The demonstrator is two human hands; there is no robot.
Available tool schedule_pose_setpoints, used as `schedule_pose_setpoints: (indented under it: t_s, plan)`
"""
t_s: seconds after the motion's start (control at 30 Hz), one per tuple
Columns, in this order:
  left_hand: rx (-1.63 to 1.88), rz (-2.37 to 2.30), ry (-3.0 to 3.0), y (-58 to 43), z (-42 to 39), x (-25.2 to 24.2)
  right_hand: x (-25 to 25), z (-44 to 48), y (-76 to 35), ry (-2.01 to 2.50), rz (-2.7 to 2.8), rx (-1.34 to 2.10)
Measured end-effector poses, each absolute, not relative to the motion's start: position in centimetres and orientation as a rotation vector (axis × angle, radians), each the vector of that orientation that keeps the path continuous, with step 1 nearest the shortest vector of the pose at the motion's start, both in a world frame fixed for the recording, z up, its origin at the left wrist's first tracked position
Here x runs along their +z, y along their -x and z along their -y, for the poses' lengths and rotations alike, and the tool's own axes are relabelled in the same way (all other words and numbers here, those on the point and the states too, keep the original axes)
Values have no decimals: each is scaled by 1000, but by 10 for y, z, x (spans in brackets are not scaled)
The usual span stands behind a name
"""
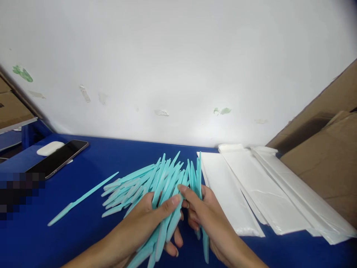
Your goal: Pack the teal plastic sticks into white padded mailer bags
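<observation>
Both hands meet low in the view, at about 6 o'clock on the blue worktop (41, 245). The left hand (147, 221) is clamped on a thick bundle of teal plastic knives (139, 182), thumb pressed across the top and fingers curled beneath. The blades fan out from the grip toward 10 to 12 o'clock, with the outermost resting on the worktop. The right hand (208, 217) is closed on a smaller clutch of the same knives, held on edge and pointing to 12 o'clock. Its forefinger reaches over to touch the left thumb.

The step in hand looks like parting a few knives from the main bundle. Doing that cleanly calls for the left grip to loosen just enough to let single pieces slide without the fan spilling.

One stray knife (83, 199) lies apart at 9 o'clock. A stack of long white paper sleeves (245, 186) lies just beside the right hand at 2 to 3 o'clock, with cardboard boxes (320, 149) beyond it. A phone (60, 158) and a white earbud case (50, 148) sit at 10 o'clock.
</observation>
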State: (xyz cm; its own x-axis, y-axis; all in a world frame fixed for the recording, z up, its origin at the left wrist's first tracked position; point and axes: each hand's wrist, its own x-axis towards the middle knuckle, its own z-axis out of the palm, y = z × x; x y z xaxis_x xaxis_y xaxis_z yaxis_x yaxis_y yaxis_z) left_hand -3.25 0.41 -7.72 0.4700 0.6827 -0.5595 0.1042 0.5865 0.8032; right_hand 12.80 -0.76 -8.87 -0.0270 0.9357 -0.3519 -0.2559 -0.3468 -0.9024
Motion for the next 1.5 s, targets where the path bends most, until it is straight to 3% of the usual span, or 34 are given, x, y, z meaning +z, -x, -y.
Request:
schedule_pose_setpoints:
  t_s: [0.8, 1.5]
  plan:
    - [544, -1081, -1069, 29, -3, -79, -90, 6, -131, 1250, 770, 1517]
    - [563, -1102, -1245, 37, -11, -65, -85, -7, -157, 1199, 731, 1210]
